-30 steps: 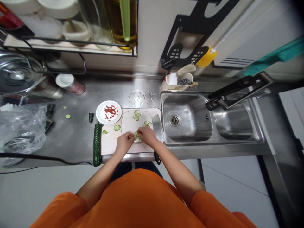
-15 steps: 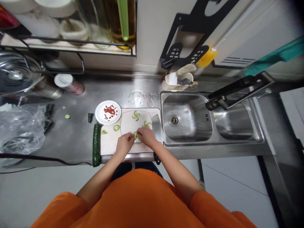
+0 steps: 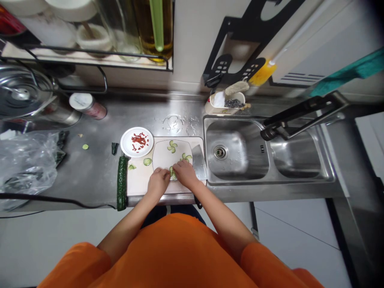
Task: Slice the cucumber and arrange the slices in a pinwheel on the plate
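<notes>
A pale square plate lies on a white cutting board at the counter's front edge. Small fans of green cucumber slices sit on the plate. My left hand and my right hand meet at the plate's near edge, fingers pinched together around one fan of cucumber slices. A loose cucumber slice lies left of the plate. A long cucumber piece lies along the board's left edge. A cleaver blade rests to the right of the plate.
A small round plate with red chilli bits stands behind the board. A double steel sink with a black tap is to the right. A plastic bag, a pot lid and a jar are at the left.
Both hands stay at the plate's near edge; the left hand has shifted slightly right toward the slices. Nothing else has moved.
</notes>
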The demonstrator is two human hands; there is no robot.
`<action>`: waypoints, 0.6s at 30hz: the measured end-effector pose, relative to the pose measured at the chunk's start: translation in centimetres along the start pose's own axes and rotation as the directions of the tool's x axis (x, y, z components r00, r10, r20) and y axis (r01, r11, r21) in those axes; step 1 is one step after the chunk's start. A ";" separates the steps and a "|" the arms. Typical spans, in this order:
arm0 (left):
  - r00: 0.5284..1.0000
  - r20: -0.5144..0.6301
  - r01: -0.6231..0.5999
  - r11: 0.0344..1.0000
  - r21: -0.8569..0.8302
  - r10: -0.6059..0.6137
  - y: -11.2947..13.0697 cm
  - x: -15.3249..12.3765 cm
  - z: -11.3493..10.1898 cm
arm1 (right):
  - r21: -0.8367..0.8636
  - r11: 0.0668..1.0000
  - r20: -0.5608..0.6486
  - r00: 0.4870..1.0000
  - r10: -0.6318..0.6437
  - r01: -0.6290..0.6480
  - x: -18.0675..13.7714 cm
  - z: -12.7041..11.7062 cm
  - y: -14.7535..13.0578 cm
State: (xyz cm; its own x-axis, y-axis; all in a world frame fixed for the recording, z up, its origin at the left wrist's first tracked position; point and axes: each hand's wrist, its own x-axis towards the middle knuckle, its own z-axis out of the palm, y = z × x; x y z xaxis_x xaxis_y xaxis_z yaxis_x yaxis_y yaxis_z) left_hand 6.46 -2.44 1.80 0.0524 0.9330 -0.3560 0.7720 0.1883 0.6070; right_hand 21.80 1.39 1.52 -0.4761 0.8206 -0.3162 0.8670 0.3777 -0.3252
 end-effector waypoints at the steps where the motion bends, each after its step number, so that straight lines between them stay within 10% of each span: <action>1: 1.000 0.005 0.002 1.000 0.006 -0.002 0.1 0.0 0.0 | 0.002 1.000 -0.001 1.000 0.004 -0.004 0.0 0.0 0.0; 18: 1.000 -0.014 -0.021 0.998 -0.059 0.020 0.2 0.0 -0.7 | 0.034 0.998 -0.007 0.998 0.057 -0.057 -0.8 -0.9 0.0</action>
State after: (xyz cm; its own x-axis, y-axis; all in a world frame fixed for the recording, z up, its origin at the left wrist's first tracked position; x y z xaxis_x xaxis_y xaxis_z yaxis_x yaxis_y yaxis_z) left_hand 6.11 -2.18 2.42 0.0590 0.9409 -0.3336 0.7321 0.1864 0.6552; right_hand 22.36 1.14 2.60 -0.4244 0.8441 -0.3277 0.8873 0.3155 -0.3364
